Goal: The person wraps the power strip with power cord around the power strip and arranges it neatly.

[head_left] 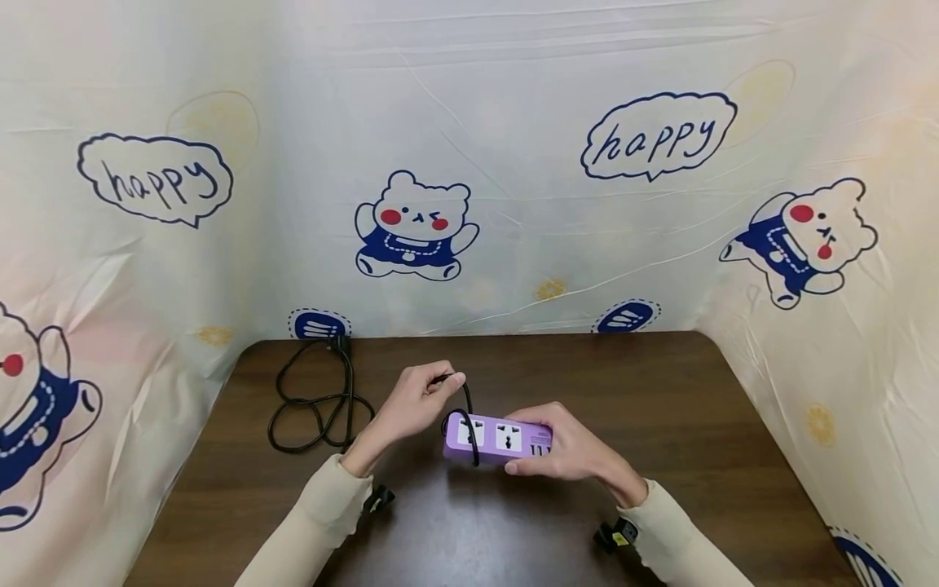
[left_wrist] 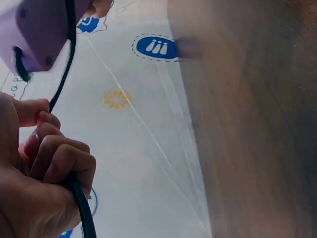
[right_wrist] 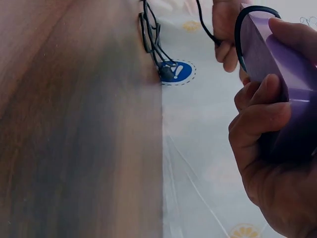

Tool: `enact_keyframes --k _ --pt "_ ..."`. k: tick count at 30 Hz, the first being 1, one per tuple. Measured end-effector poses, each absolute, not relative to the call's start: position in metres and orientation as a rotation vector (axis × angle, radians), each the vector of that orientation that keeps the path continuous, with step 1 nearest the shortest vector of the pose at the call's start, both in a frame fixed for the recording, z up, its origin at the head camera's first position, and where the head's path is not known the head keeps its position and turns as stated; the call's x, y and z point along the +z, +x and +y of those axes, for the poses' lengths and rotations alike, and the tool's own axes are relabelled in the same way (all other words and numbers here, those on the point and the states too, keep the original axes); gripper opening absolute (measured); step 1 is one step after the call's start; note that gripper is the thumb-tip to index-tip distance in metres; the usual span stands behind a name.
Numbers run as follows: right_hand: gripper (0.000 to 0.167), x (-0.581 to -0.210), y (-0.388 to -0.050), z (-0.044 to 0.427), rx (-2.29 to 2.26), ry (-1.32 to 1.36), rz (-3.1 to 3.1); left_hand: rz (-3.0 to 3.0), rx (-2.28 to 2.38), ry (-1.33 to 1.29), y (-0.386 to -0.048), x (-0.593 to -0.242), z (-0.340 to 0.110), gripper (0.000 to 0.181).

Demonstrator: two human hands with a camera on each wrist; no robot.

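A purple power strip (head_left: 487, 451) with white socket faces is held above the table by my right hand (head_left: 568, 447), which grips its right end. My left hand (head_left: 418, 399) pinches the strip's black power cord (head_left: 468, 398) between thumb and forefinger, up and to the left of the strip. One turn of cord crosses the strip's left end. In the left wrist view the other fingers curl around the cord (left_wrist: 81, 206) too. From the right wrist, the fingers wrap the purple strip (right_wrist: 297, 74), with a cord loop over its far end.
The rest of the cord lies in loose loops (head_left: 323, 399) at the table's back left, its plug (head_left: 339, 342) by the rear edge. The brown wooden table (head_left: 623, 383) is bordered by a pale printed curtain (head_left: 528, 204) at the back and both sides.
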State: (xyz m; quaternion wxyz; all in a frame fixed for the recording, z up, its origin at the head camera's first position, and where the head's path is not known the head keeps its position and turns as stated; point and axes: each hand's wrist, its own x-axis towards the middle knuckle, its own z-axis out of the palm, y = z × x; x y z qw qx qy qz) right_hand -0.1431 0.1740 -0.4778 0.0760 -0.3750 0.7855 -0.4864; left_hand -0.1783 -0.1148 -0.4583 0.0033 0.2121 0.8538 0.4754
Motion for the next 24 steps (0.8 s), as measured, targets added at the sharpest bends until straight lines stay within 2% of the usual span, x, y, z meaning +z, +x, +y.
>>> enact_keyframes --k 13,24 --pt "0.039 -0.468 -0.146 0.171 -1.32 -1.071 2.484 2.861 1.48 0.708 -0.155 -0.434 -0.104 0.047" --pt "0.041 -0.461 -0.145 0.168 -1.312 -0.964 2.575 2.939 1.37 0.639 -0.133 -0.421 -0.094 0.043"
